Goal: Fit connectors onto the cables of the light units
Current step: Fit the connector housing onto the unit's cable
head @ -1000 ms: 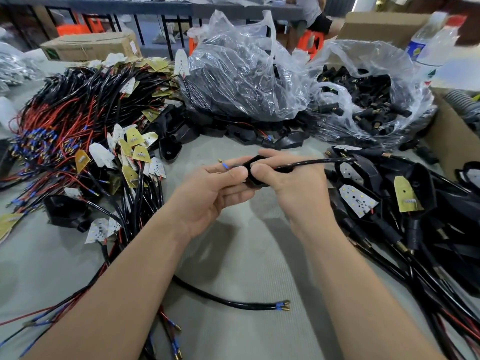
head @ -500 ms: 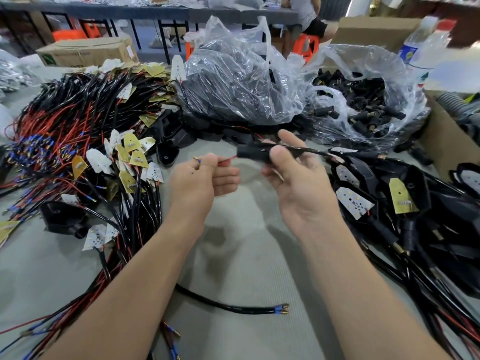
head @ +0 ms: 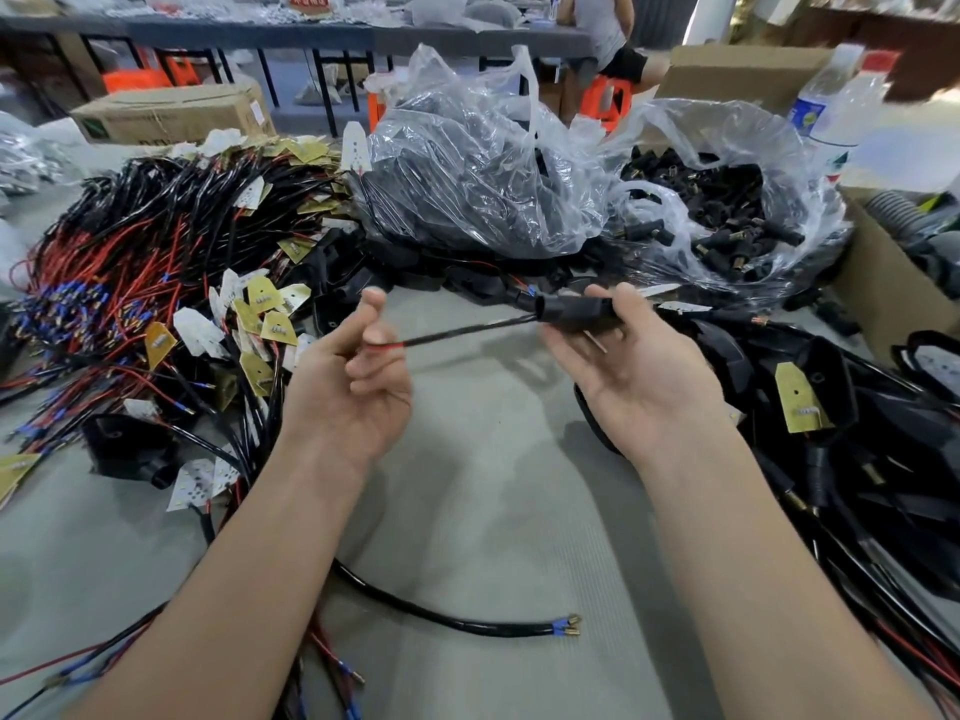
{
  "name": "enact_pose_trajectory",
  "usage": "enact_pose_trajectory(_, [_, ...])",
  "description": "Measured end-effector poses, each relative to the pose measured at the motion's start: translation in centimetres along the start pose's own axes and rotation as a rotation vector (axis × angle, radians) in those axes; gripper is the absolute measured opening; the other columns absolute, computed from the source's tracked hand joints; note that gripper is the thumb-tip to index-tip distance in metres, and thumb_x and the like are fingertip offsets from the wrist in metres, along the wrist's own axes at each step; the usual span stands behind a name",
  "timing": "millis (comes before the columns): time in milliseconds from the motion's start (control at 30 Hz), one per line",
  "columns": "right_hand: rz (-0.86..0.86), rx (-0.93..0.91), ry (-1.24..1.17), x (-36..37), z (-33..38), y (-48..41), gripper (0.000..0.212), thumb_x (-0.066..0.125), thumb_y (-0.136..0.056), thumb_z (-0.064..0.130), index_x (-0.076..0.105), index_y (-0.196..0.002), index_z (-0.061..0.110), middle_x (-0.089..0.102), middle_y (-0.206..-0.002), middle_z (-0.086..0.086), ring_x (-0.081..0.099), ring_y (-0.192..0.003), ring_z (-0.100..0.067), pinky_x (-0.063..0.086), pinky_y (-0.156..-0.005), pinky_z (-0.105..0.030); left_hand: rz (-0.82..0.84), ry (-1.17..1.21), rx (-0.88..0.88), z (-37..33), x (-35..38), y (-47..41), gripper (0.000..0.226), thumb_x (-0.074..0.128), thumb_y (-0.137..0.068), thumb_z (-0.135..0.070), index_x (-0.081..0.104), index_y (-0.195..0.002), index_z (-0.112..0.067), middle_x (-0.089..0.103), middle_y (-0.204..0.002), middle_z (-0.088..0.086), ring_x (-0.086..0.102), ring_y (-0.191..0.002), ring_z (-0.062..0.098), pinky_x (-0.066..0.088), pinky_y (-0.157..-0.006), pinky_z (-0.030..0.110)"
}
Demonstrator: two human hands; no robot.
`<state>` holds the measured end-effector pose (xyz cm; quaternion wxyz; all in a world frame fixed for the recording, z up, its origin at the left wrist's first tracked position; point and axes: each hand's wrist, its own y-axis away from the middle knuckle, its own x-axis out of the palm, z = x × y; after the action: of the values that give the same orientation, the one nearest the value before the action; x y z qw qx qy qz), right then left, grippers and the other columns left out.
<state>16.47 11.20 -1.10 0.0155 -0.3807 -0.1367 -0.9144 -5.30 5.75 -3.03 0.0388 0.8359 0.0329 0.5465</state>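
Hands have drawn apart: left hand (head: 353, 397) pinches the cable (head: 467, 331), seemingly by its red wire; right hand (head: 639, 376) grips the connector (head: 571, 311) threaded on it, above the table (head: 493, 485).

A: Bare hands in view?
B: Two: left hand (head: 358, 392), right hand (head: 631, 392).
A: Parts held?
B: One black tubular plastic connector (head: 571, 311); one thin black cable (head: 467, 332).
A: Clear crinkled plastic bags?
B: Two: knotted bag (head: 483, 163), open bag (head: 737, 148).
A: Brown cardboard boxes?
B: Three: rear-left box (head: 171, 114), rear-right box (head: 737, 72), right-edge box (head: 883, 288).
A: Clear plastic bottles?
B: Two, blurred: white-capped bottle (head: 818, 109), red-capped bottle (head: 865, 103).
A: Red and black wires in the left heap (head: 130, 241)?
B: Too many to count.
A: Thick black cable (head: 441, 615) lying nearest?
B: One, with two brass terminals (head: 571, 635).
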Motion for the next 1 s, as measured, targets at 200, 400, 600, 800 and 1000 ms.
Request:
enact_pose_trajectory(200, [0.059, 0.065, 0.22, -0.1, -0.7, -0.5, 0.018, 0.058, -0.101, 0.02, 0.058, -0.105, 0.002, 0.071, -0.084, -0.019, 0.072, -0.077, -0.029, 0.064, -0.068, -0.042, 0.533, -0.144, -0.406, 1.0, 0.3, 0.8, 0.03, 0.031, -0.103, -0.007, 0.061, -0.105, -0.002, 0.033, -0.042, -0.001, 0.019, -0.033, 0.007, 0.023, -0.032, 0.016])
enact_pose_trajectory(400, [0.122, -0.084, 0.09, -1.5, 1.0, -0.9, 0.02, 0.048, -0.104, 0.01, 0.065, -0.109, 0.02, 0.073, -0.097, -0.007, 0.07, -0.091, -0.026, 0.058, -0.087, -0.052, 0.618, -0.367, -0.612, 0.0, -0.6, 0.5, 0.021, 0.045, -0.096, -0.007, 0.066, -0.099, -0.004, 0.029, -0.039, -0.003, 0.021, -0.03, 0.008, 0.012, -0.031, 0.019])
enact_pose_trajectory(600, [0.184, -0.006, 0.193, -1.3, 0.4, -0.2, 0.026, 0.045, -0.103, 0.016, 0.067, -0.118, 0.016, 0.074, -0.105, -0.015, 0.067, -0.093, -0.029, 0.061, -0.072, -0.041, 0.446, -0.876, -0.344, 2.3, -0.7, 0.0, 0.047, 0.069, -0.082, -0.05, 0.076, -0.116, -0.018, 0.073, -0.115, 0.005, 0.067, -0.108, 0.017, 0.054, -0.092, 0.031])
enact_pose_trajectory(800, [0.397, 0.035, 0.225, -0.9, -0.1, 0.3, 0.037, 0.038, -0.103, 0.01, 0.062, -0.131, 0.014, 0.072, -0.111, -0.016, 0.069, -0.092, -0.03, 0.06, -0.085, -0.049, 0.328, -0.546, -0.301, 1.7, -0.4, -0.6, 0.055, 0.061, -0.085, -0.049, 0.073, -0.119, -0.008, 0.068, -0.125, 0.016, 0.059, -0.127, 0.026, 0.048, -0.107, 0.048])
enact_pose_trajectory(1000, [0.144, -0.011, 0.335, -0.8, -0.8, -0.3, 0.017, 0.058, -0.086, 0.012, 0.068, -0.099, 0.016, 0.068, -0.084, -0.007, 0.062, -0.078, -0.026, 0.054, -0.068, -0.038, 0.107, -0.693, -0.152, 1.7, -0.1, -0.6, 0.028, 0.063, -0.076, -0.009, 0.082, -0.097, -0.013, 0.075, -0.099, 0.011, 0.071, -0.102, 0.026, 0.059, -0.088, 0.035])
